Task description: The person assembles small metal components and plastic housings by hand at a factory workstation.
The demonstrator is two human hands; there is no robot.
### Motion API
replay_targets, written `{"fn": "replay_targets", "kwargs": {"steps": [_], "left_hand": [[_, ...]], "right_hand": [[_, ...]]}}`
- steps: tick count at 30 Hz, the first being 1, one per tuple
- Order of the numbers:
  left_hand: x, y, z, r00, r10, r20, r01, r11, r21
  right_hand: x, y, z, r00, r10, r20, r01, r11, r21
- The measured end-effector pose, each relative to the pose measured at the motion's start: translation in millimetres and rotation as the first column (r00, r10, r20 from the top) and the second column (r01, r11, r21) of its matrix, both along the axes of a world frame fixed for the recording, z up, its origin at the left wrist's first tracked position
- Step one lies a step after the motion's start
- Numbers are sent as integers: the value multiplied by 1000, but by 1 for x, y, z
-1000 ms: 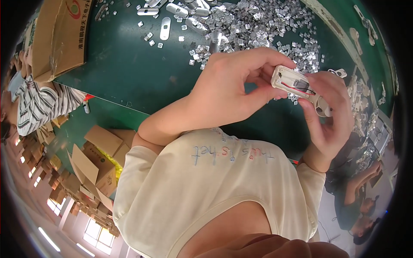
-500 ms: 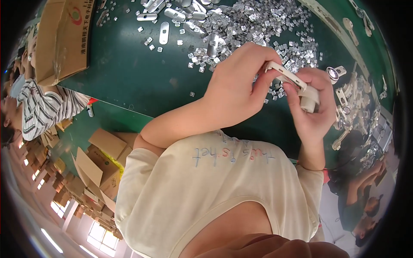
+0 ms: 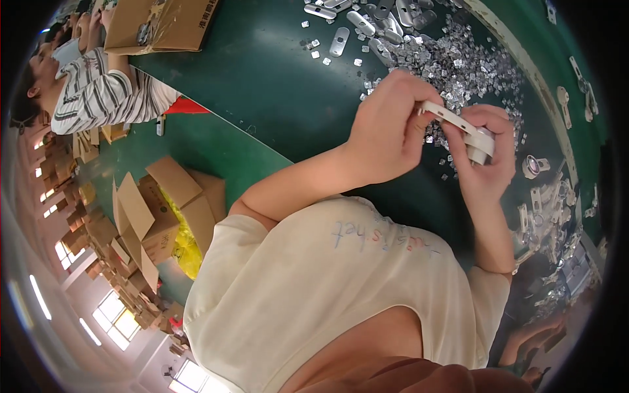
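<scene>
metal part [image 3: 458, 128] pinched between both hands

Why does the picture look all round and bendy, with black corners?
Head view: a fisheye lens bends straight lines, so the green table edge curves and the corners go black. The left hand and right hand holding the white part look sharp; the windows glare bright.

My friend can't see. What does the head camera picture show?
Two hands, the left hand and right hand, hold a flat white part above a green table strewn with small metal pieces. Cardboard boxes lie on the floor.
</scene>
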State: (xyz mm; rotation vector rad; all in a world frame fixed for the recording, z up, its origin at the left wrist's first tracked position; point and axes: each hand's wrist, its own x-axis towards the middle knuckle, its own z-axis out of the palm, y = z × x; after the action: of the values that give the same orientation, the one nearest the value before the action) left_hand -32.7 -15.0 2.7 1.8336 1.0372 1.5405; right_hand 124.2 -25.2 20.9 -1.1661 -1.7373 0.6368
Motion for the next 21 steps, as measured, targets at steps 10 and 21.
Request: {"fn": "replay_targets", "kwargs": {"steps": [10,21], "left_hand": [[-7,-1,0,987,-80,142,46,972,231],[-29,24,-5,980,151,-127,-182,941,-287]], "right_hand": [[4,-15,1,983,185,8,-179,937,300],[36,101,-13,979,-143,-146,49,857,-514]]}}
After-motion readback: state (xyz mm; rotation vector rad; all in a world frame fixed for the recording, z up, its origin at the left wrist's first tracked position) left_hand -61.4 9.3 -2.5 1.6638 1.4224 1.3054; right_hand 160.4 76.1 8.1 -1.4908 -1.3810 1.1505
